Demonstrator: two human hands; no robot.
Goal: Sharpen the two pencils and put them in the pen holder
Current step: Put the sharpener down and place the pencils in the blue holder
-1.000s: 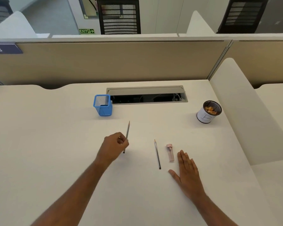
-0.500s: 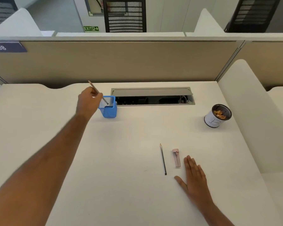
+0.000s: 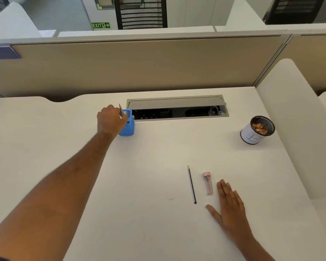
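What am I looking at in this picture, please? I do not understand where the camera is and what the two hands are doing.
The camera sits on a person's head and looks down at a white desk. No machine: both are bare hands. The left hand holds a thin pencil over the small blue mesh pen holder. The right hand lies flat and open on the desk, holding nothing. Beside it lie a pink plastic sharpener and a second dark pencil. Far right stands a white round cup with what look like shavings inside.
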